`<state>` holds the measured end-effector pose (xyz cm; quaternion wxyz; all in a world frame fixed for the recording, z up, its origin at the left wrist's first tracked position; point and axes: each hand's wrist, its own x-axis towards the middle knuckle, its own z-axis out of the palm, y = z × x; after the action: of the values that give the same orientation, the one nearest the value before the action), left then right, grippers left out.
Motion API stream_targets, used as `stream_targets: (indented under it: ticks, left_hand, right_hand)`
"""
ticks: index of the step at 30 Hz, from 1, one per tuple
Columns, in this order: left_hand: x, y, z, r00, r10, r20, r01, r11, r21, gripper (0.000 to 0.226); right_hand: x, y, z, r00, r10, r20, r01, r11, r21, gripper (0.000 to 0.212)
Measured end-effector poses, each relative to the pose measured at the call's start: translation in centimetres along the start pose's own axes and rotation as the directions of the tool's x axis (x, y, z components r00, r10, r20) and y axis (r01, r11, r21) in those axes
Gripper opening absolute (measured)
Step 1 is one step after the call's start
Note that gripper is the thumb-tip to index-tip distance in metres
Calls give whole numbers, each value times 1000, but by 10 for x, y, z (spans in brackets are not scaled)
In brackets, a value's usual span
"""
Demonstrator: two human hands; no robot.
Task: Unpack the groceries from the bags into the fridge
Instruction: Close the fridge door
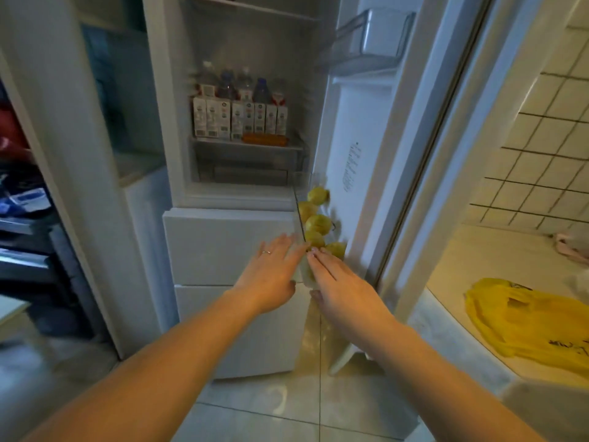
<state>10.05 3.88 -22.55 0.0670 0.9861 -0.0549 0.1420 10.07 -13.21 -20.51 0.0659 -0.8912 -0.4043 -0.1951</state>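
Observation:
The white fridge (229,247) stands open, its door (360,129) swung to the right. Several yellow-green fruits (317,223) lie in the clear lower door bin (301,186). My left hand (271,275) and my right hand (341,282) are both stretched out flat, fingertips meeting at the near end of that bin beside the nearest fruit (336,248). Neither hand visibly grips anything. A pale fruit or wrapper (306,272) shows between the two hands. A yellow plastic bag (529,320) lies flattened on the counter at right.
On the fridge shelf stand several milk cartons (239,118), bottles (245,81) behind them and an orange packet (264,139) in front. An empty upper door bin (373,36) hangs above. Cluttered dark shelves (25,218) are left; a tiled wall (548,148) is right.

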Motion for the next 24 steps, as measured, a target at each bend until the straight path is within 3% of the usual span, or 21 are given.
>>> stream_targets:
  ticks: [2,6,10,14,18,24]
  left_hand:
    - [-14,-18,-8,998,-63,-23,63,998,-11,80]
    - [-36,-50,-26,950,-194,-245,149,970,-191,73]
    - [-52,-72,-55,835,-162,-526,18,963,-267,52]
    - [-61,-68,-91,724,-152,-672,-90,946,-311,60]
    - [-53,-74,-105,695,-162,-701,-149,921,-360,62]
    - [-26,-111,-110,746,-188,-638,-35,947,-320,70]
  right_hand:
    - [11,-22,-8,997,-65,-51,64,998,-19,72]
    - [27,-66,-39,935,-289,-206,285,957,-51,71]
    - [49,-79,-71,820,-463,-337,455,884,-108,56]
    - [91,-71,-96,750,-505,-428,452,863,-226,55]
    - [150,-66,-112,708,-551,-441,416,831,-369,50]
    - [234,-72,-118,663,-663,-348,451,724,-522,55]
